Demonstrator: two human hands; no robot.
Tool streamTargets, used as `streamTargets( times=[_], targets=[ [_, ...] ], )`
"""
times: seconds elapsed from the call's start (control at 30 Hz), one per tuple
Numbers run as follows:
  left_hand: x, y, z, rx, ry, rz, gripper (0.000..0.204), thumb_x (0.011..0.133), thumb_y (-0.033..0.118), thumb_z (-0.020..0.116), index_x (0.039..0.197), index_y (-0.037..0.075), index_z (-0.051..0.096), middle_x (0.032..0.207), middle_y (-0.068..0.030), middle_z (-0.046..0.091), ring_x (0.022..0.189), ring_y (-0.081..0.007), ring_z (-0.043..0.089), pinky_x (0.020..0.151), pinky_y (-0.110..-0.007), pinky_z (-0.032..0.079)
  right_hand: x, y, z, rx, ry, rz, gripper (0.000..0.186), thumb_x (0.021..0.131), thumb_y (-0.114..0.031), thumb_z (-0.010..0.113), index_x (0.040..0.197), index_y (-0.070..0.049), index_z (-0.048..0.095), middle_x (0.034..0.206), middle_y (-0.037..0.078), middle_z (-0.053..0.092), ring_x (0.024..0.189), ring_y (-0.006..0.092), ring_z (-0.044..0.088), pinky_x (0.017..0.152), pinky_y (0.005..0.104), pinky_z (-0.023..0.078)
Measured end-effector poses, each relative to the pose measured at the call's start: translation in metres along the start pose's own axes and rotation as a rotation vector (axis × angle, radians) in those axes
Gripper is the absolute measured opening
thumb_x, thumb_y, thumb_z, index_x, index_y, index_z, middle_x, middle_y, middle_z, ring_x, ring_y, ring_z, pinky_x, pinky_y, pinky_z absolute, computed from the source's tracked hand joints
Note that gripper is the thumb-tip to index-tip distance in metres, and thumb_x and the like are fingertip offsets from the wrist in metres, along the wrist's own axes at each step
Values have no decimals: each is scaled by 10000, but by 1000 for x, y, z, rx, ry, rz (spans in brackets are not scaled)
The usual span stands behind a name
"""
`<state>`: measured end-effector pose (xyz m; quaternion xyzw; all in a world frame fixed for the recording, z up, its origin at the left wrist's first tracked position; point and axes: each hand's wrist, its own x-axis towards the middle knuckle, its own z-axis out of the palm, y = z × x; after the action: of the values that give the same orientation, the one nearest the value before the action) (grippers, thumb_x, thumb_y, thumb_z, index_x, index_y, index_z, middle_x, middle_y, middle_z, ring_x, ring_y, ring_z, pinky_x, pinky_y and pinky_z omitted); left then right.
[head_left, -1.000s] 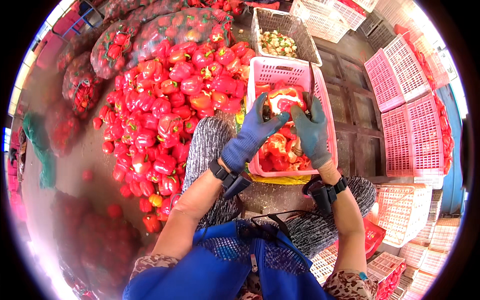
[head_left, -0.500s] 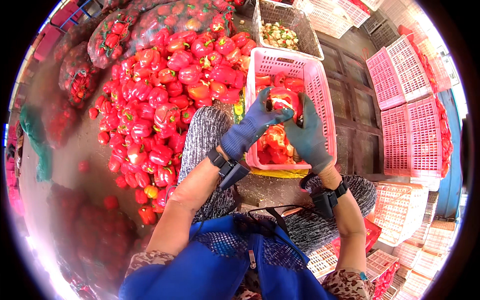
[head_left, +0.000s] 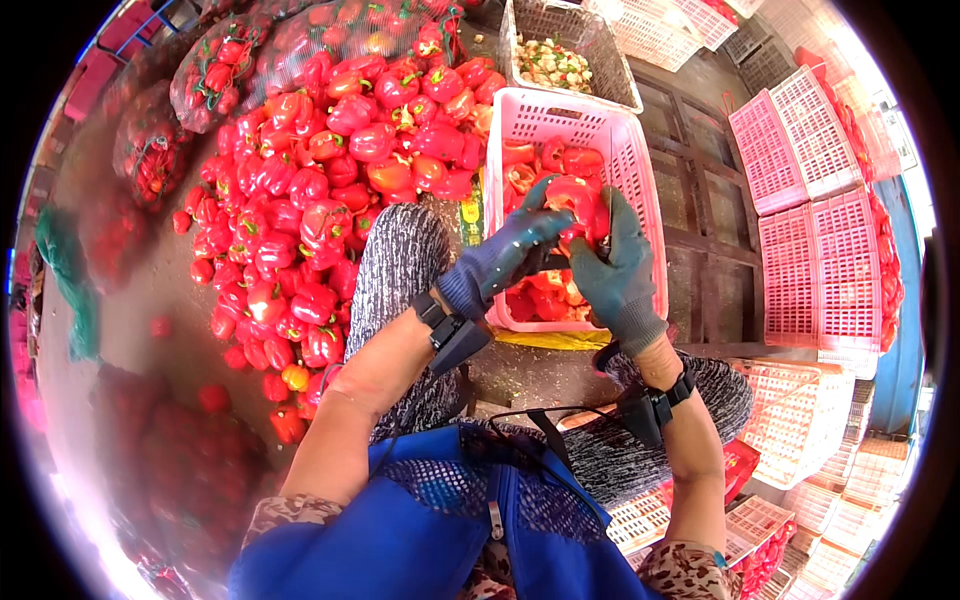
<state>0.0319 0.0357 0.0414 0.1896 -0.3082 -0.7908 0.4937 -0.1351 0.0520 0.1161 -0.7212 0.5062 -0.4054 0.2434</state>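
Above the near half of a pink plastic crate [head_left: 655,190], a red bell pepper [head_left: 578,203] is held up. My right hand [head_left: 622,275], in a blue-green coated glove with a grey cuff, is closed round the pepper's right side. My left hand [head_left: 508,248], gloved in blue, is at the pepper's lower left with its fingers curled and fingertips close to the pepper. A short dark strip [head_left: 555,262] shows beside the left fingers; its kind is unclear. Cut red pepper pieces [head_left: 540,300] lie in the crate beneath my hands.
A large heap of red bell peppers [head_left: 300,220] covers the floor at left, with filled mesh sacks [head_left: 340,45] behind. A whitish crate [head_left: 625,85] of pale pepper cores [head_left: 553,64] stands beyond. At right are a dark slatted pallet [head_left: 705,200] and stacked pink crates [head_left: 800,270].
My left hand has turned and drawn slightly down and left from the pepper. The pepper has tilted in my right hand, and the dark strip now shows below it.
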Motion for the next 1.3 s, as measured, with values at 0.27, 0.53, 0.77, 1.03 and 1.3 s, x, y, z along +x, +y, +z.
streamTargets(
  times=[0.27,0.53,0.77,1.03,1.3],
  targets=[
    [-18,25,37,-9,206,-158,586,980,316,583,1491,250,304,1168,66,580,919,-41,575,801,-268,527,-3,9,12,-246,27,-264,604,795,-67,632,1343,78,422,1177,300,575,963,418,638,759,415,535],
    [-18,-45,-46,338,27,131,498,1011,385,506,1460,219,370,973,69,551,758,-44,498,624,-240,436,-15,23,33,-338,-118,-199,618,773,-99,616,1316,98,397,1113,353,544,908,514,596,715,532,512],
    [-22,-34,-33,227,81,-2,480,1032,347,462,1464,159,367,1088,65,509,901,-71,481,765,-264,440,-17,13,31,-318,-199,-127,673,777,-197,616,1337,90,379,1203,368,481,931,511,587,748,549,503],
    [-7,-44,-40,591,-60,163,602,962,448,550,1391,41,437,922,28,553,768,-123,507,648,-322,448,-10,3,12,-308,-225,45,517,761,-155,610,1222,21,457,1095,308,539,912,479,592,719,523,494],
    [3,-18,-2,184,44,-26,683,863,567,636,1294,58,487,1093,-56,594,936,-159,635,820,-344,567,14,8,-6,-119,-271,67,484,744,-136,625,1189,30,529,1015,248,629,953,391,633,810,421,500]
  ],
)
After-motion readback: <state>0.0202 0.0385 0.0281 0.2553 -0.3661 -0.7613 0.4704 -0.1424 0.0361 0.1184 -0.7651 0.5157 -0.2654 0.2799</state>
